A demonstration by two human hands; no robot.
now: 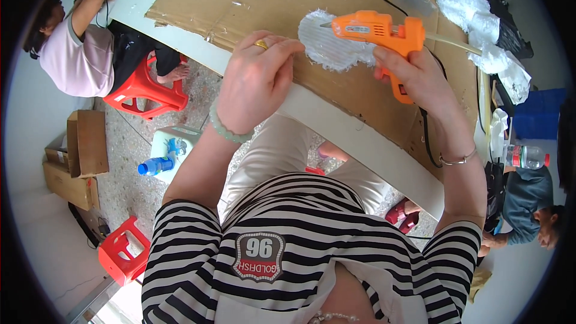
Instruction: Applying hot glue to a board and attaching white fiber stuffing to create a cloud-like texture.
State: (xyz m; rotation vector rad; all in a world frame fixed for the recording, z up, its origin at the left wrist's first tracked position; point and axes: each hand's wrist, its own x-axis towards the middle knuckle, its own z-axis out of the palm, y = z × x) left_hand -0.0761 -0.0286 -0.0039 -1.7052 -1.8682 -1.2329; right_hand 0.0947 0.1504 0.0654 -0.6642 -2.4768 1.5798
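My right hand [417, 75] grips an orange hot glue gun [384, 31], its fingers wrapped round the handle. A pale glue stick [453, 44] sticks out of the back of the gun. The nozzle points left, over an oval white fuzzy piece [333, 48] with a ribbed surface that lies on the brown cardboard [240, 12]. Beside the left edge of that piece is my left hand [258, 72], its fingers curled and the index fingertip at the edge. What, if anything, is between those fingertips is hidden.
White fluffy material [459, 0] lies at the table's far side and right. A black cord [427, 138] hangs over the table's edge. Co-workers sit at the left [78, 60] and right [528, 204]. Red stools [150, 87], cardboard boxes [87, 144] and a jug [165, 150] stand on the floor.
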